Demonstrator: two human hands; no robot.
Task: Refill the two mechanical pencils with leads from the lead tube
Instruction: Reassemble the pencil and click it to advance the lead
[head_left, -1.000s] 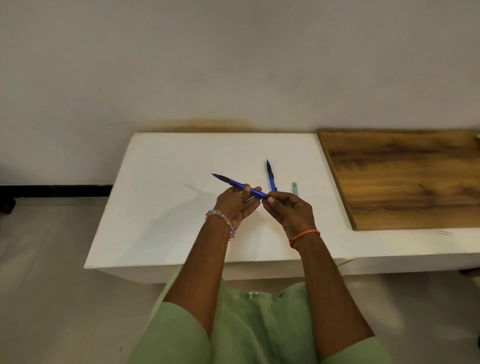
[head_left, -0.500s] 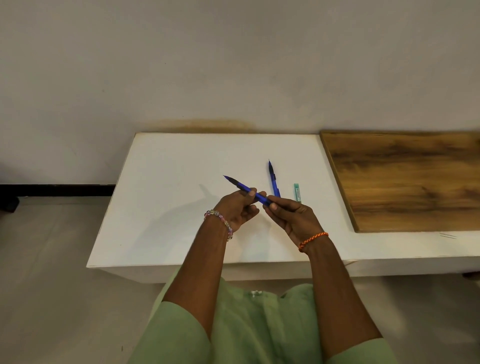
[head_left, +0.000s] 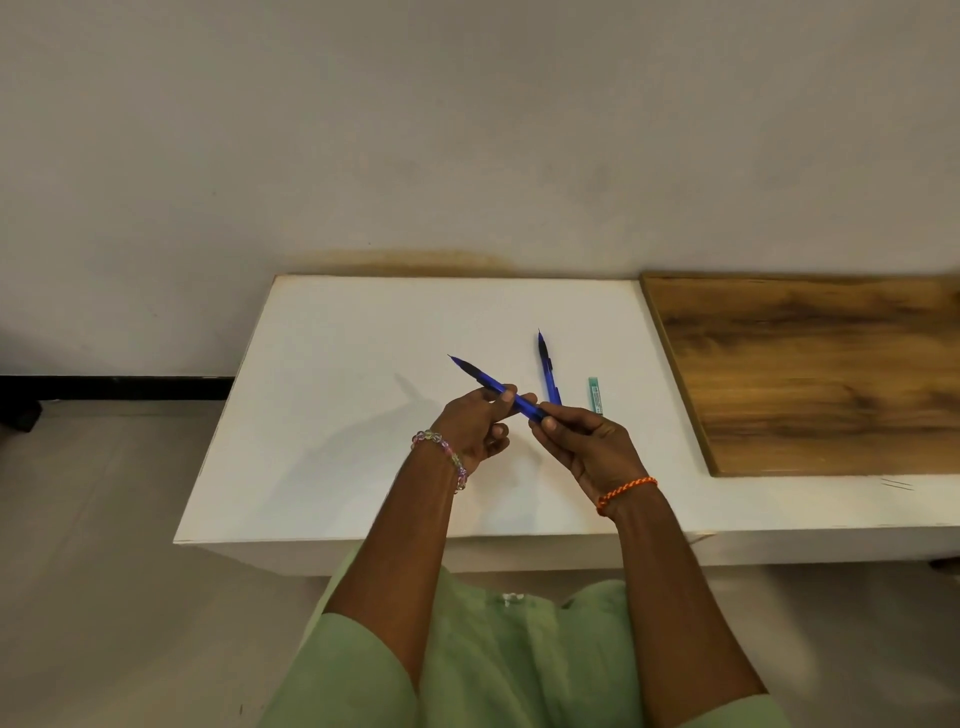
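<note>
- Nearest the camera, two light green sleeves (head_left: 353, 670) and a lap in the same green cloth fill the bottom of the view; both forearms reach forward from them over the front edge of the surface (head_left: 322, 467).
- One beaded bracelet (head_left: 441, 457) in pale pink and green circles the left wrist; one orange braided cord (head_left: 626, 493) circles the right wrist.
- The left hand (head_left: 475, 426) is curled around the middle of a blue pencil (head_left: 493, 384), with the thumb on top of the barrel and the lower fingers loosely bent beneath.
- The right hand (head_left: 587, 441) pinches the rear end of that same pencil between thumb and fingertips, so both hands hold it together above the surface.
- The held pencil slants up and to the left, its dark pointed tip away from the person.
- Just beyond the right hand, a second blue pencil (head_left: 548, 369) lies flat on the surface, tip pointing away; its rear end is hidden behind the hand.
- That makes two pencils in all, one held and one lying down.
- Just to the right of the lying pencil, one small pale green lead tube (head_left: 595, 395) lies on the surface, apart from both hands; it carries a label, but the print is too small to read.
- Further right, one brown wooden board (head_left: 810, 374) lies on the same white surface.
- Farthest back, a plain pale wall (head_left: 467, 130) rises behind, with a brownish stain along the surface's rear edge.
</note>
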